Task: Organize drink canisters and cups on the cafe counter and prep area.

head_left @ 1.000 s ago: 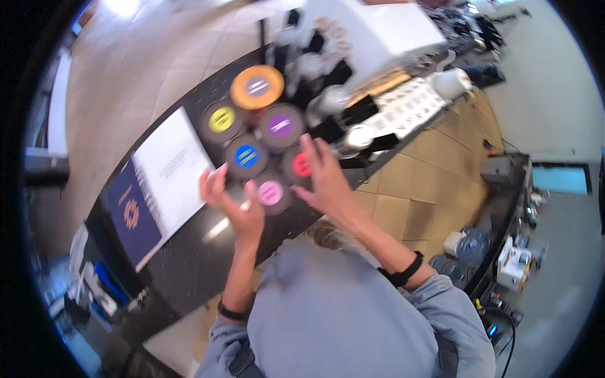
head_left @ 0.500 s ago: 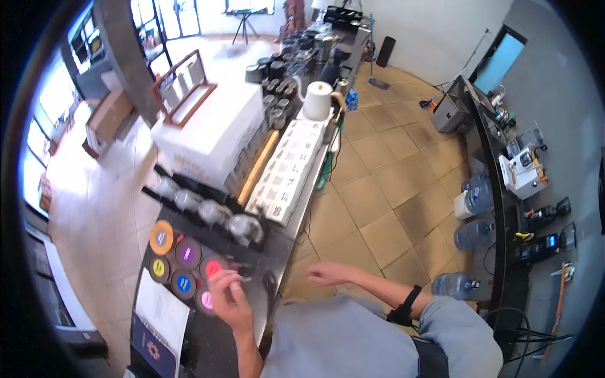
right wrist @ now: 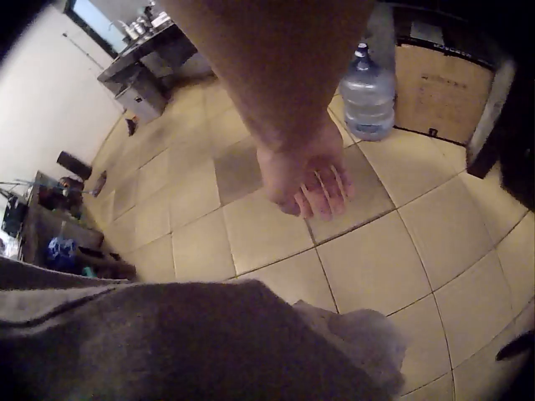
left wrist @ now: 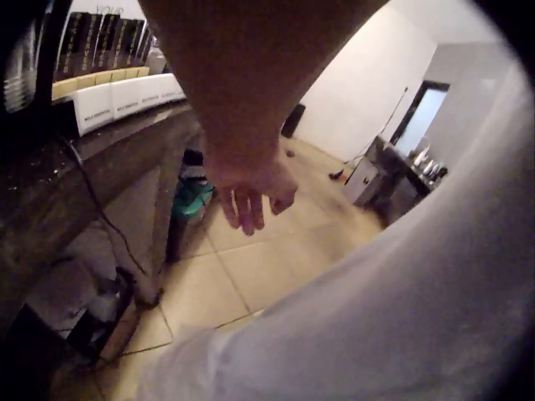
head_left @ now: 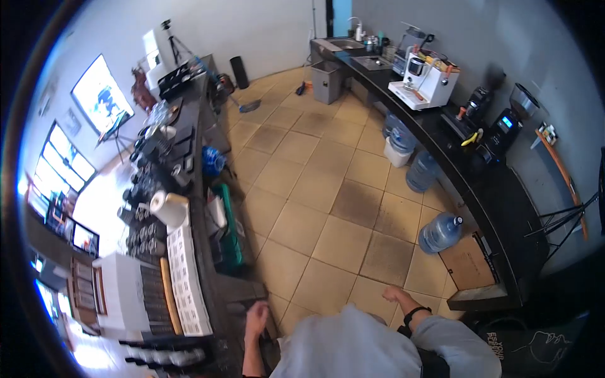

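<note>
My left hand (head_left: 256,320) hangs at the edge of the dark counter (head_left: 217,277) on the left, holding nothing. In the left wrist view the same hand (left wrist: 252,188) points down over the tiled floor, fingers loosely bent. On the other side of my body, my right hand (head_left: 394,294) is held out above the floor. The right wrist view shows this hand (right wrist: 309,180) with relaxed, slightly curled fingers and nothing in them. The nearest thing beyond it there is a large water bottle (right wrist: 369,96). The jars with coloured lid labels are out of view.
A white kettle (head_left: 169,208) and a long white printed box (head_left: 187,280) stand on the left counter, with a green crate (head_left: 230,230) below. Along the right, a curved black counter (head_left: 469,173) carries a white espresso machine (head_left: 425,82) and grinders. A cardboard box (head_left: 467,261) sits beneath it.
Both hands have left the labelled jars and dropped to my sides. My body has turned right, away from the jars and toward the aisle between the counters.
</note>
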Demonstrator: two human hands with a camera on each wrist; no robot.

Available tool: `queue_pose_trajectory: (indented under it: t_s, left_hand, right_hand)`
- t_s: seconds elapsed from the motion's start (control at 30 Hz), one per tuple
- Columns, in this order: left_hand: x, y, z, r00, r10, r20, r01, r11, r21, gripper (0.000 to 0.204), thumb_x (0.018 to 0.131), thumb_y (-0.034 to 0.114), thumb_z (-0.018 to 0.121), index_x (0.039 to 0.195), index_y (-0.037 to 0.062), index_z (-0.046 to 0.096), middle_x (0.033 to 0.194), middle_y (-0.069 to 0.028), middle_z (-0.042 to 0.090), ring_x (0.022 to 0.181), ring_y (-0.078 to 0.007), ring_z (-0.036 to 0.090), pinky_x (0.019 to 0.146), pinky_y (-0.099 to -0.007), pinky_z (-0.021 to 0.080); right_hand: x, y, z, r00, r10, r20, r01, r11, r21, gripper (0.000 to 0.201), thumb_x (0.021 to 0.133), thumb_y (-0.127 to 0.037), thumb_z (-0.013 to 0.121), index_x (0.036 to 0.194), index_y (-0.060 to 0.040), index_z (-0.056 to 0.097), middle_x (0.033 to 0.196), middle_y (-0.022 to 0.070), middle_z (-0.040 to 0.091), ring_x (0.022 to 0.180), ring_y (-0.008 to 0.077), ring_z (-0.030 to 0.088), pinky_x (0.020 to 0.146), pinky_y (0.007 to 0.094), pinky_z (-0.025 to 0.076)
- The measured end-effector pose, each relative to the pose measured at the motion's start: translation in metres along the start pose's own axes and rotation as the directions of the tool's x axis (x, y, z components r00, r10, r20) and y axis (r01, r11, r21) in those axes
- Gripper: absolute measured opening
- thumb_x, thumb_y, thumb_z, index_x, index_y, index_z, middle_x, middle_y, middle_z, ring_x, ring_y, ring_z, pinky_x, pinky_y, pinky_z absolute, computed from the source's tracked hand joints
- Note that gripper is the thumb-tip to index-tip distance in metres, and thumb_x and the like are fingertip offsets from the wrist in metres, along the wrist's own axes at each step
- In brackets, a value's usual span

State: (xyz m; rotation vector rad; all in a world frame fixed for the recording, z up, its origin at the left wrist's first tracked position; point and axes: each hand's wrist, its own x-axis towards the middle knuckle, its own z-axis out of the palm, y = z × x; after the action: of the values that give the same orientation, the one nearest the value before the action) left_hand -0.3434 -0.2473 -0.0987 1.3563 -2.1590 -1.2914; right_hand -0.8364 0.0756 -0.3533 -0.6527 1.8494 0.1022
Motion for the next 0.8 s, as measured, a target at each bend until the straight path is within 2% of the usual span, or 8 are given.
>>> queue_pose_trajectory:
  t_s: [0.17,0.2,0.23,0.3,0.47,0.6,0.67,0.8]
  left_hand:
    - [0.005,-0.176,0.046,0.804,-0.353,0.478,0.384,0.922,0.034,0.021,0.093,0.024,0.057,0.097,0.0053,0.067,0.083,-0.0089,0.068,0.08,-0.0224,0.069,0.071,-0.038,0.055]
    - [0.007,-0.159,0.032,0.603,-0.543,0.585,0.733,0.666,-0.138,0.025,0.095,0.028,0.06,0.101,0.0046,0.066,0.086,-0.0093,0.068,0.081,-0.0243,0.069,0.069,-0.0402,0.056]
    - [0.014,-0.165,0.031,0.643,-0.109,0.758,0.401,0.891,-0.212,0.029,0.096,0.032,0.061,0.102,0.0032,0.065,0.085,-0.0093,0.068,0.079,-0.0242,0.068,0.067,-0.0403,0.057]
    - [0.029,-0.175,0.036,0.563,-0.542,0.624,0.73,0.68,-0.069,0.029,0.094,0.031,0.063,0.104,0.0036,0.065,0.087,-0.0096,0.068,0.079,-0.0244,0.068,0.068,-0.041,0.057]
    - [0.14,-0.161,0.046,0.447,-0.662,0.601,0.814,0.58,0.033,0.032,0.089,0.029,0.068,0.109,0.0044,0.065,0.09,-0.0103,0.07,0.08,-0.0249,0.068,0.069,-0.0428,0.057]
    - [0.292,-0.161,0.037,0.343,-0.626,0.7,0.8,0.586,0.132,0.036,0.086,0.027,0.072,0.113,0.0051,0.065,0.093,-0.0109,0.071,0.08,-0.0253,0.068,0.069,-0.0442,0.058]
    - [0.337,-0.136,0.039,0.781,-0.102,0.617,0.599,0.403,-0.692,0.03,0.097,0.031,0.061,0.103,0.0022,0.064,0.082,-0.0089,0.066,0.074,-0.0212,0.067,0.065,-0.0374,0.057]
    - [0.557,-0.042,0.048,0.801,-0.241,0.548,0.427,0.872,-0.241,0.027,0.095,0.028,0.064,0.103,0.0019,0.063,0.086,-0.008,0.065,0.076,-0.0183,0.065,0.066,-0.0328,0.055]
  right_hand:
    - [0.004,0.023,-0.009,1.0,-0.002,-0.004,0.003,0.957,0.291,0.03,0.09,-0.028,0.055,0.092,-0.0045,0.075,0.085,0.0102,0.073,0.073,0.0216,0.068,0.064,0.0364,0.055]
    - [0.012,0.015,-0.015,1.0,0.005,-0.017,0.001,0.953,0.302,0.03,0.09,-0.028,0.055,0.092,-0.0045,0.075,0.085,0.0102,0.073,0.073,0.0216,0.068,0.064,0.0364,0.055]
    - [0.016,0.009,-0.019,0.996,-0.09,-0.016,0.09,0.945,0.314,0.03,0.091,-0.026,0.055,0.093,-0.0045,0.075,0.087,0.0101,0.074,0.076,0.0216,0.068,0.068,0.0368,0.055]
    - [0.033,-0.019,-0.051,0.982,-0.185,-0.039,0.187,0.925,0.33,0.029,0.092,-0.025,0.055,0.094,-0.0045,0.075,0.089,0.01,0.074,0.079,0.0216,0.069,0.071,0.0371,0.055]
    - [0.013,-0.097,-0.134,0.877,-0.46,-0.143,0.466,0.884,0.016,0.032,0.094,-0.028,0.054,0.089,-0.0046,0.074,0.086,0.0094,0.074,0.083,0.0215,0.069,0.074,0.0384,0.054]
    - [0.014,-0.168,-0.241,0.956,-0.214,-0.201,0.23,0.971,0.059,0.028,0.095,-0.026,0.053,0.095,-0.0061,0.072,0.088,0.0078,0.073,0.082,0.0199,0.069,0.072,0.0371,0.054]
    - [0.025,-0.191,-0.286,0.984,-0.014,-0.175,0.13,0.731,0.669,0.024,0.097,-0.023,0.052,0.105,-0.0082,0.069,0.093,0.0051,0.072,0.079,0.0162,0.067,0.07,0.0344,0.054]
    - [0.08,-0.196,-0.353,0.992,0.03,-0.121,0.079,0.602,0.794,0.023,0.097,-0.02,0.053,0.113,-0.0093,0.065,0.096,0.0033,0.071,0.077,0.0131,0.065,0.068,0.0321,0.054]
